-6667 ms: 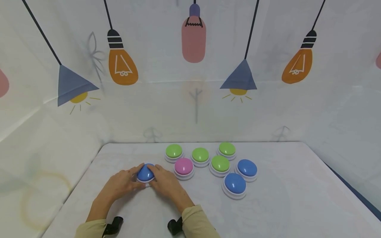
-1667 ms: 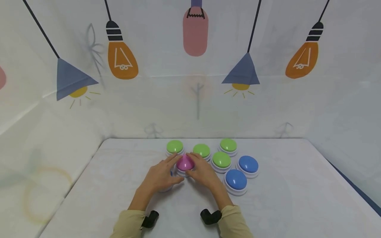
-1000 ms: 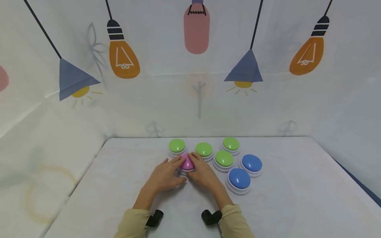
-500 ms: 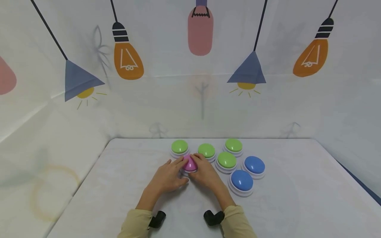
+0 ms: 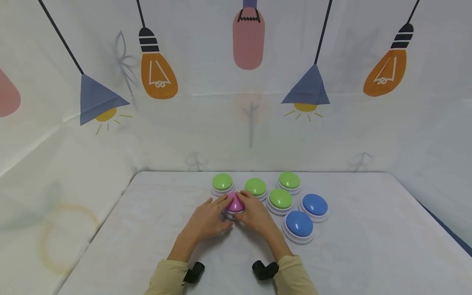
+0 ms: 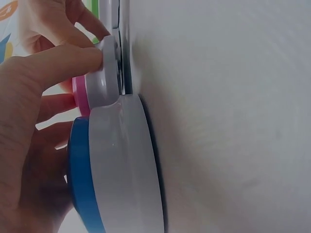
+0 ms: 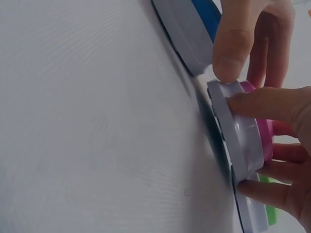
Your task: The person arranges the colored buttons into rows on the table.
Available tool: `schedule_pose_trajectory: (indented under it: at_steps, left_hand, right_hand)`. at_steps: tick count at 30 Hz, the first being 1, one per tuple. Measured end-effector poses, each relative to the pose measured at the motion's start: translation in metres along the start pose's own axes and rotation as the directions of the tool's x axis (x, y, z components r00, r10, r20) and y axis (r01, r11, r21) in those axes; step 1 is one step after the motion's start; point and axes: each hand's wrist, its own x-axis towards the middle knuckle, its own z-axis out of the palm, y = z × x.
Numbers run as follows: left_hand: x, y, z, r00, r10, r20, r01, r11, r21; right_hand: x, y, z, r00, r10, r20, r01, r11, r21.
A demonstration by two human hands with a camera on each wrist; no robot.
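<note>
A pink push button [image 5: 235, 205] on a round white base sits between my two hands. My left hand [image 5: 209, 220] holds it from the left, its thumb on the white base [image 6: 103, 82] in the left wrist view. From the right, my right hand [image 5: 257, 214] grips the same button; the right wrist view shows thumb and fingers along its base [image 7: 238, 131]. A blue push button [image 6: 82, 170] stands beside the pink one, beneath my left hand; the head view hides it. Whether the pink button's base lies flat on the table, I cannot tell.
Several green push buttons [image 5: 280, 198] stand behind and right of the pink one. Two blue push buttons, one in front [image 5: 299, 224] and one behind [image 5: 315, 204], are to the right. The white table [image 5: 368, 233] meets a patterned cloth [image 5: 206, 123] at its back edge.
Earlier both hands held a blue button left of the pink one. That blue button has since come close to the pink one, and both hands now hold the pink. Lately they stay nearly still.
</note>
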Motion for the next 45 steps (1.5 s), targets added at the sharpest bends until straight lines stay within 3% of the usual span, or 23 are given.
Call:
schedule_pose_trajectory:
  at_steps: [7, 12, 17, 25, 39, 42, 45]
  left_hand:
    - [-0.001, 0.003, -0.001, 0.999, 0.023, -0.027, -0.022, 0.999, 0.026]
    - [-0.001, 0.006, -0.002, 0.996, 0.065, -0.056, -0.062, 0.997, 0.052]
    - [-0.001, 0.009, -0.005, 0.982, 0.136, -0.128, -0.122, 0.986, 0.112]
    - [-0.011, 0.010, -0.008, 0.963, 0.180, -0.200, -0.139, 0.969, 0.203]
    - [-0.027, 0.007, -0.007, 0.925, 0.291, -0.245, -0.228, 0.939, 0.257]
    - [-0.029, 0.008, -0.006, 0.921, 0.306, -0.239, -0.245, 0.935, 0.255]
    - [-0.030, 0.009, -0.006, 0.927, 0.308, -0.213, -0.257, 0.937, 0.235]
  right_hand:
    - [-0.001, -0.005, -0.012, 0.998, 0.043, 0.055, -0.043, 0.999, 0.012]
    - [-0.001, -0.004, -0.021, 0.998, 0.035, 0.051, -0.038, 0.998, 0.054]
    - [-0.004, -0.007, -0.032, 0.999, 0.042, 0.034, -0.046, 0.994, 0.097]
    - [-0.009, -0.021, -0.041, 0.996, 0.032, 0.080, -0.038, 0.996, 0.080]
    - [-0.026, -0.028, -0.039, 0.994, -0.022, 0.108, 0.017, 0.999, 0.048]
    - [-0.029, -0.028, -0.039, 0.993, -0.012, 0.118, 0.004, 0.998, 0.069]
    - [-0.032, -0.026, -0.040, 0.991, 0.008, 0.135, -0.019, 0.996, 0.082]
